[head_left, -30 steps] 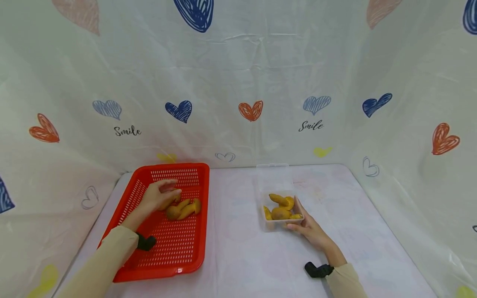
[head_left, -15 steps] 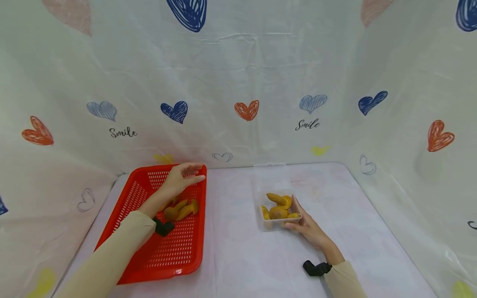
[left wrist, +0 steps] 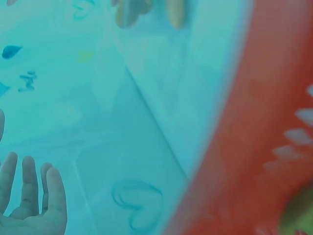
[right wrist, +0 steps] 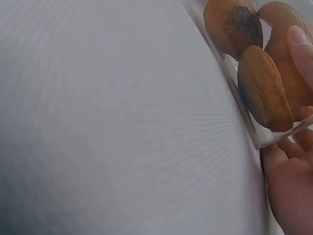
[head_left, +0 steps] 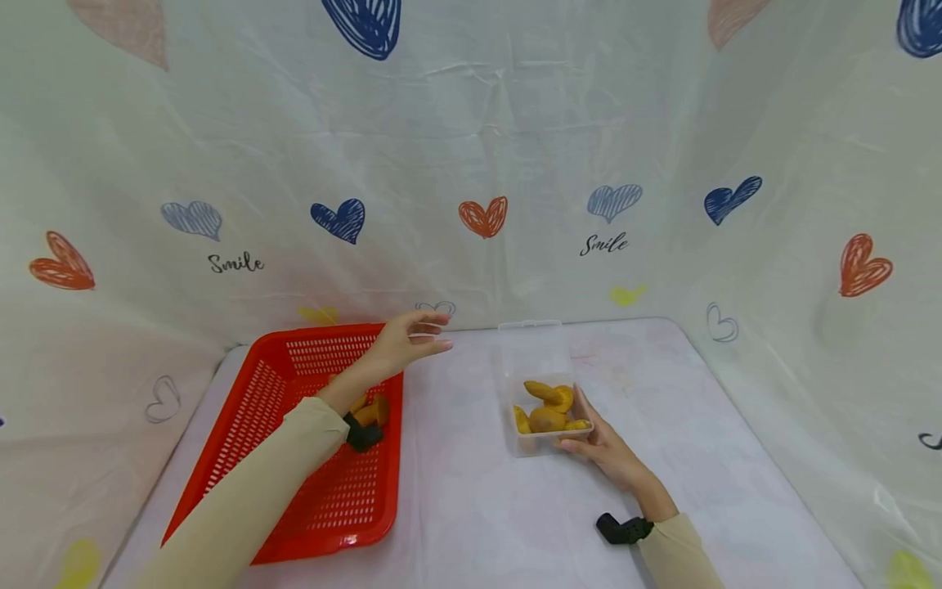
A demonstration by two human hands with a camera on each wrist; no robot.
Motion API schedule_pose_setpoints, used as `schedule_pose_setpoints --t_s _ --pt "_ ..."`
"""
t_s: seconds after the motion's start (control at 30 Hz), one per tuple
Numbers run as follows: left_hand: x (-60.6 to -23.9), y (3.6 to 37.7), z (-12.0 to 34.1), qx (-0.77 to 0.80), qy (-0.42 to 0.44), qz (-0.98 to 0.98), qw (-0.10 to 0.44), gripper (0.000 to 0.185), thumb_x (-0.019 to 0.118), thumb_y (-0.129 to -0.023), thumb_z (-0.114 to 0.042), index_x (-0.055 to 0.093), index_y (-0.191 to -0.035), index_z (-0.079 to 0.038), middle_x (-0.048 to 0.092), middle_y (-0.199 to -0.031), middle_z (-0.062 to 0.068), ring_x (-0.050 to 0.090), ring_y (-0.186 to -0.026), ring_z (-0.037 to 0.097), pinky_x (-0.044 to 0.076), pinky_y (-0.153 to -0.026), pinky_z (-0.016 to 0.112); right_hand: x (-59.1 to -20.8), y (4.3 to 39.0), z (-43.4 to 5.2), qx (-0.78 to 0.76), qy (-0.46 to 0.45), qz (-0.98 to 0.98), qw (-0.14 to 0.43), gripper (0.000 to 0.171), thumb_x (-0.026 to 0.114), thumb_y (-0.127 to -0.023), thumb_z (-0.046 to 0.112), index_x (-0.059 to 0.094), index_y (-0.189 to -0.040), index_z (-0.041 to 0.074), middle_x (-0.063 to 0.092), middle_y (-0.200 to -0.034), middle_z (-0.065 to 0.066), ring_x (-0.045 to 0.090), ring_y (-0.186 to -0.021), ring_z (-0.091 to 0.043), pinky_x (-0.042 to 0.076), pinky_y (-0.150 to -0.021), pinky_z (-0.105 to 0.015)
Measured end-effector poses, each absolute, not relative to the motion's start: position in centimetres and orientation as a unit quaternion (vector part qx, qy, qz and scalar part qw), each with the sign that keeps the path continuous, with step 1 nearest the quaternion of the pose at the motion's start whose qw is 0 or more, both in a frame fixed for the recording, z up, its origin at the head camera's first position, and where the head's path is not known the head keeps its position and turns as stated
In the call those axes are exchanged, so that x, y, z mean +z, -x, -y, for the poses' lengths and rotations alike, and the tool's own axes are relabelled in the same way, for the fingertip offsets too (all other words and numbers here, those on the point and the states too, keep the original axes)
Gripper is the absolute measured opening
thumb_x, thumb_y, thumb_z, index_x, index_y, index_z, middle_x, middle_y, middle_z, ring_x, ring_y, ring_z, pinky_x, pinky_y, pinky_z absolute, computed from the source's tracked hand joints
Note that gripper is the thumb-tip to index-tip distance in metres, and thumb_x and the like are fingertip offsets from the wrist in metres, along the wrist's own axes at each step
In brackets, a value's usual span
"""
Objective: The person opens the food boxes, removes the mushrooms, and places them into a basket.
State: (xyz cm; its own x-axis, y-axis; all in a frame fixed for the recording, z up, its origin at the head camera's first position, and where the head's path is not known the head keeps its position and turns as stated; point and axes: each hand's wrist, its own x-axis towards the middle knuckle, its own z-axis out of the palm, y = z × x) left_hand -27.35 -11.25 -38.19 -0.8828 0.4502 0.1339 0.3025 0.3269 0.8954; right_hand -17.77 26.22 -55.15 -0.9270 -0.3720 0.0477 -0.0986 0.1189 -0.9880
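My left sleeve is hiding most of the yellow pieces in the red basket. My right hand is being cut off by the right wrist view's edge; the left wrist view is blurring.

Beige long sleeves, black wrist-worn cameras

Staged recording booth, not lived-in room: white sheeting printed with hearts and "Smile" walls three sides, same sheet covers small table.
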Motion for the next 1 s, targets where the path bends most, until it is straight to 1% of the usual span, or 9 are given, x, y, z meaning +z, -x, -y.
schedule_pose_setpoints --t_s 0.07,0.2,0.47,0.57,0.6,0.63,0.8,0.87,1.0 --pt "-38.1 27.5 10.1 0.536 -0.247 -0.804 0.074 0.049 0.075 -0.091 -0.013 0.058 -0.136 -0.002 0.058 -0.136 0.016 0.055 -0.123 0.035 0.050 -0.100 0.043 -55.2 17.8 -26.3 -0.649 0.165 -0.735 0.104 0.098 0.065 -0.097 0.008 -0.008 -0.160 0.024 -0.013 -0.165 -0.011 -0.007 -0.149 -0.039 0.034 -0.104 -0.014" --pt "-38.3 27.5 8.0 0.528 -0.273 -0.800 0.083 0.050 0.076 -0.090 -0.013 0.058 -0.135 -0.003 0.059 -0.134 0.015 0.055 -0.123 0.036 0.049 -0.100 0.041 -55.3 17.9 -26.4 -0.638 0.175 -0.743 0.096 0.097 0.064 -0.098 0.008 -0.007 -0.161 0.025 -0.009 -0.165 -0.009 -0.004 -0.149 -0.037 0.027 -0.105 -0.011" --pt "-39.7 27.3 4.1 0.508 -0.317 -0.793 0.115 0.047 0.078 -0.088 -0.013 0.061 -0.131 -0.005 0.062 -0.130 0.011 0.058 -0.119 0.027 0.048 -0.102 0.037 -55.3 17.9 -26.5 -0.641 0.186 -0.739 0.092 0.095 0.063 -0.098 0.006 -0.006 -0.160 0.025 -0.007 -0.165 -0.014 -0.004 -0.148 -0.042 0.027 -0.105 -0.010" --pt "-40.5 27.2 2.7 0.501 -0.335 -0.786 0.136 0.046 0.078 -0.087 -0.012 0.062 -0.130 -0.005 0.062 -0.131 0.012 0.059 -0.117 0.026 0.047 -0.102 0.041 -55.3 17.9 -26.5 -0.641 0.180 -0.740 0.093 0.095 0.063 -0.098 0.007 -0.006 -0.161 0.026 -0.006 -0.166 -0.013 -0.004 -0.149 -0.040 0.026 -0.105 -0.010" --pt "-40.8 27.1 2.3 0.498 -0.341 -0.785 0.143 0.046 0.078 -0.088 -0.012 0.062 -0.130 -0.005 0.062 -0.131 0.012 0.059 -0.117 0.026 0.047 -0.103 0.042 -55.4 17.9 -26.5 -0.640 0.176 -0.742 0.095 0.095 0.064 -0.098 0.008 -0.006 -0.161 0.026 -0.005 -0.166 -0.011 -0.003 -0.149 -0.039 0.025 -0.107 -0.013" --pt "-41.1 27.0 1.9 0.496 -0.347 -0.782 0.149 0.046 0.078 -0.088 -0.011 0.062 -0.130 -0.004 0.062 -0.131 0.013 0.059 -0.117 0.026 0.047 -0.103 0.043 -55.4 17.9 -26.5 -0.638 0.173 -0.745 0.095 0.095 0.064 -0.098 0.009 -0.006 -0.161 0.026 -0.005 -0.166 -0.010 -0.003 -0.150 -0.038 0.024 -0.110 -0.017" --pt "-42.4 26.3 -0.1 0.472 -0.372 -0.779 0.180 0.043 0.077 -0.089 -0.011 0.062 -0.129 -0.004 0.061 -0.133 0.012 0.058 -0.120 0.029 0.046 -0.103 0.044 -55.4 17.9 -26.5 -0.632 0.162 -0.751 0.101 0.096 0.065 -0.098 0.012 -0.007 -0.161 0.027 -0.007 -0.166 -0.007 -0.004 -0.150 -0.034 0.022 -0.110 -0.019" --pt "-42.9 26.0 -0.8 0.463 -0.379 -0.778 0.191 0.043 0.075 -0.090 -0.009 0.062 -0.130 -0.003 0.060 -0.134 0.013 0.057 -0.122 0.032 0.046 -0.104 0.044 -55.4 17.9 -26.5 -0.633 0.169 -0.749 0.100 0.095 0.063 -0.099 0.011 -0.007 -0.161 0.027 -0.009 -0.166 -0.010 -0.005 -0.150 -0.036 0.024 -0.106 -0.012" --pt "-43.7 25.8 -1.9 0.456 -0.393 -0.769 0.215 0.043 0.074 -0.090 -0.004 0.060 -0.131 0.001 0.060 -0.134 0.015 0.057 -0.122 0.036 0.046 -0.104 0.048 -55.5 17.9 -26.6 -0.637 0.175 -0.745 0.095 0.093 0.062 -0.099 0.009 -0.006 -0.161 0.027 -0.008 -0.165 -0.012 -0.004 -0.149 -0.038 0.026 -0.105 -0.011"
